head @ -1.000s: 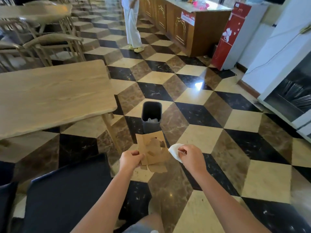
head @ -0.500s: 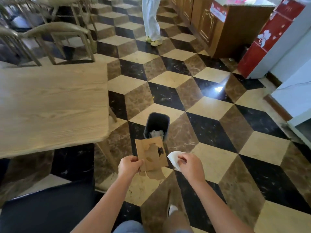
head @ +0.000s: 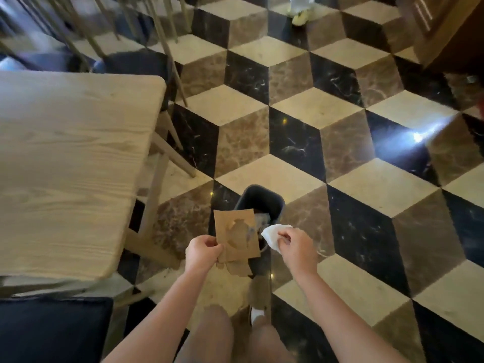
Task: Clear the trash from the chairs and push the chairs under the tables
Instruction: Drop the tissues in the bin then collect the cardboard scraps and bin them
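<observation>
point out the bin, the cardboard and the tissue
bin [head: 272, 199]: head view, far rim of the dark bin.
cardboard [head: 230, 221]: head view, upper flat face of the torn brown piece.
tissue [head: 272, 233]: head view, middle of the white sheet.

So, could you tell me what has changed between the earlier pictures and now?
The person has walked up to the dark bin: it was well ahead on the floor, and now the torn cardboard and white tissue are right at its opening. Nothing was let go: the left hand still grips the cardboard, the right hand still pinches the tissue. The bin and the wooden table have not moved.
</observation>
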Demonstrator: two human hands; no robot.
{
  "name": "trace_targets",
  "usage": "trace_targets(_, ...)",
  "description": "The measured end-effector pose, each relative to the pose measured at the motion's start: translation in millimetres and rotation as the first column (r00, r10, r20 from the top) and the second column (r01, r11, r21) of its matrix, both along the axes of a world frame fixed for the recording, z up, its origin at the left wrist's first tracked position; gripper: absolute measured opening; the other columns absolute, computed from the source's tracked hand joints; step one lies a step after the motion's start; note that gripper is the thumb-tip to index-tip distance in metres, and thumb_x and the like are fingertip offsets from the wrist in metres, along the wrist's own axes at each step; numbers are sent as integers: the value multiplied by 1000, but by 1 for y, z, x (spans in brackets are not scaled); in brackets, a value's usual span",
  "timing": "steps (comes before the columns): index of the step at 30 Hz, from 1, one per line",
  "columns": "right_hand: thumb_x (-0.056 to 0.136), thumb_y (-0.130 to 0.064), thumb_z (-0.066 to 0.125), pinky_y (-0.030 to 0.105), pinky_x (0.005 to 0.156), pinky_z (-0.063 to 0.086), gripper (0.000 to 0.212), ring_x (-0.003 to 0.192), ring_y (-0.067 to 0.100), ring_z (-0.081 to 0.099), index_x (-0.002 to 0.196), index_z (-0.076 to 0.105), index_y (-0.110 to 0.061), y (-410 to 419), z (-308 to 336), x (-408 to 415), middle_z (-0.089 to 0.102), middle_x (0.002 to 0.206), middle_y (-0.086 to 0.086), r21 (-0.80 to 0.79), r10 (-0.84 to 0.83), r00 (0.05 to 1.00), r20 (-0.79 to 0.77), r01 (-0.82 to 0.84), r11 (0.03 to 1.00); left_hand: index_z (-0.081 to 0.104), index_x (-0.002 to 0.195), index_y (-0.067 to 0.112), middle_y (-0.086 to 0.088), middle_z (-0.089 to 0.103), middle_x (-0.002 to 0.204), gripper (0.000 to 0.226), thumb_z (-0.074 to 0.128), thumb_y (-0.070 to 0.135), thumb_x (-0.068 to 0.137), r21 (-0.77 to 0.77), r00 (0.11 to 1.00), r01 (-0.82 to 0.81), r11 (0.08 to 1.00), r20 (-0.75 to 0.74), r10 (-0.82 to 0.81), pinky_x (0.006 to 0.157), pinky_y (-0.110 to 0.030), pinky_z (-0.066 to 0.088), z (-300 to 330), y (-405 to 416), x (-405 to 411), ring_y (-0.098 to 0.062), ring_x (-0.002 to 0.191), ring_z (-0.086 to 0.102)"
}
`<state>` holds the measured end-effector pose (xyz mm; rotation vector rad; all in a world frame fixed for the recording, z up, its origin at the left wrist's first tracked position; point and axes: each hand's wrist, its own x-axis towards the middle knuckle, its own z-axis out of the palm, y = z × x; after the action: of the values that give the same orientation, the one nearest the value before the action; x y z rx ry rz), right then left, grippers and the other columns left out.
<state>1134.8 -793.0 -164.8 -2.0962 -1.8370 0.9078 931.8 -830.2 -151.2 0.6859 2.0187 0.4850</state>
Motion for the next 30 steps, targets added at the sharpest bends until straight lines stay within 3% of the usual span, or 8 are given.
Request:
trace_targets(3,90,-16,55,27,79,46,25,102,24,59,112,65,-12,44,-39,-2,64,115,9,-50,34,999,9,-34,998,67,101,12,-3,67,89,19,65,14,83,-55,999,-1,998,-35,-1,50,-15,42,-33,34,6,-8,70,60)
trace_targets(5,91,-17,54,32,85,48,25,105,24,59,113,64,-10,70,-73,-5,64,117,10,-87,54,998,14,-52,995,68,102,12,-2,68,88,19,64,15,84,-104,999,13,994,-43,-18,48,-16,41,-65,54,8,-9,69,60)
trace_targets(11,90,-17,50,30,73,48,23,96,24,60,107,66,-13,119,-204,-13,66,108,9,-138,99,990,101,-85,987,68,87,20,1,67,82,7,65,17,81,-194,993,86,977,-63,-100,71,-30,52,-188,104,13,-16,77,62)
trace_targets(14,90,-17,52,33,76,50,21,95,25,62,105,66,-13,136,-268,-15,68,106,9,-142,123,983,137,-104,984,61,73,28,11,61,70,13,65,17,79,-207,996,62,976,-53,-74,68,-28,50,-252,122,16,-11,71,60)
trace_targets(19,90,-17,49,36,82,50,24,100,26,59,109,64,-13,154,-351,-16,65,111,8,-180,195,964,181,-162,970,68,93,18,0,66,87,12,68,17,80,-257,997,54,965,-33,-64,80,-33,54,-342,136,13,-17,86,63)
trace_targets(25,90,-24,52,42,82,51,20,105,27,53,107,59,-14,152,-379,-18,59,106,7,-227,344,921,181,-301,926,66,97,20,7,64,89,20,73,25,78,-246,997,79,966,-3,-82,77,-25,47,-380,138,13,-11,86,58)
trace_targets(28,90,-24,53,39,82,51,18,103,24,55,105,59,-16,146,-358,-18,60,104,6,-228,346,919,188,-302,926,65,104,18,10,62,85,26,71,25,80,-199,994,107,974,-12,-112,70,-18,44,-363,133,17,-5,80,56)
trace_targets(30,90,-25,53,37,80,51,19,102,24,55,105,60,-16,142,-330,-18,60,104,5,-229,358,915,185,-314,921,61,113,17,3,65,98,32,68,26,83,-181,981,182,967,-30,-190,68,-17,45,-336,128,18,-8,85,58)
